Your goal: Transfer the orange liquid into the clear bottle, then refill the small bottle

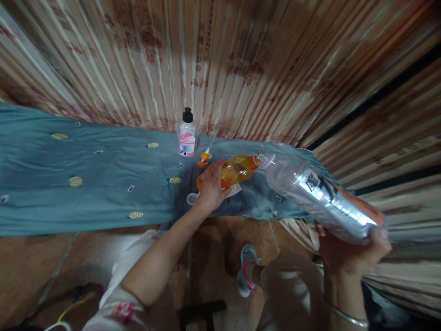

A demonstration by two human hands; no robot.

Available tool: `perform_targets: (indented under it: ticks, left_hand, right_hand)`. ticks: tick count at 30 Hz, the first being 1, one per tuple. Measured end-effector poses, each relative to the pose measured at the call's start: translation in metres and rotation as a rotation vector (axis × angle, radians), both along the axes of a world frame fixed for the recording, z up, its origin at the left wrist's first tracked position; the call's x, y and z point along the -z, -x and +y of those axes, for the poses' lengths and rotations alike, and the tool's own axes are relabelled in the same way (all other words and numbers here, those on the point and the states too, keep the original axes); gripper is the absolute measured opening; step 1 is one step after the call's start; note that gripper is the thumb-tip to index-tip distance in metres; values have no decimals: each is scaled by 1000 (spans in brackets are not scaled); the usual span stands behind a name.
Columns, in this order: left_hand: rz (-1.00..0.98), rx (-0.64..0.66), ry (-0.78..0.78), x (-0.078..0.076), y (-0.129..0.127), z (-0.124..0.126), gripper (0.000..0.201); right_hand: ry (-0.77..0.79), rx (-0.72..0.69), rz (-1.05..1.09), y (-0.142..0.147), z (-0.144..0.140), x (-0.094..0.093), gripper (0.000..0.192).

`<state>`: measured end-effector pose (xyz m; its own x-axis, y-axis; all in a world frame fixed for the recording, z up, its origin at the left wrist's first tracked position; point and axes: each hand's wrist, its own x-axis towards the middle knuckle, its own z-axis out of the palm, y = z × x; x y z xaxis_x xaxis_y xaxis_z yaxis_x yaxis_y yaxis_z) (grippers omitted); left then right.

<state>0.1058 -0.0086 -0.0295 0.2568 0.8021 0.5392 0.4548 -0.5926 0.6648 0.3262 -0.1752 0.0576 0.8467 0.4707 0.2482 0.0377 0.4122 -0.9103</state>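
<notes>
My left hand [212,188] is wrapped round an orange see-through bottle [239,169], which leans with its neck to the right. In my right hand [358,248] is a large clear bottle [320,193] with a silver and orange label, tilted so that its mouth points left. The two bottle mouths meet, or nearly so; I cannot tell if they touch. Behind my left hand lies an orange pump top [204,158] with a thin clear tube. A small white cap [192,198] lies beside the orange bottle's base, and something white and flat [234,190] shows under the bottle.
A clear bottle with a pink label and black cap [188,135] stands at the back of the teal patterned cloth [103,184]. Pleated curtains [206,59] hang close behind and on the right. Below the front edge are my shoe [247,271] and a dark bar [203,312].
</notes>
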Motion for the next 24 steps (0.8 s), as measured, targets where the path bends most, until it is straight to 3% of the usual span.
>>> perform_targets:
  ticks: [18,24]
  left_hand:
    - [-8,-11,5,1,0,0,71]
    - [-2,-16,7,1,-1,1,71]
  right_hand:
    - [20,-75,20,-2,-6,1,56]
    - [14,-99,14,-6,-9,6,67]
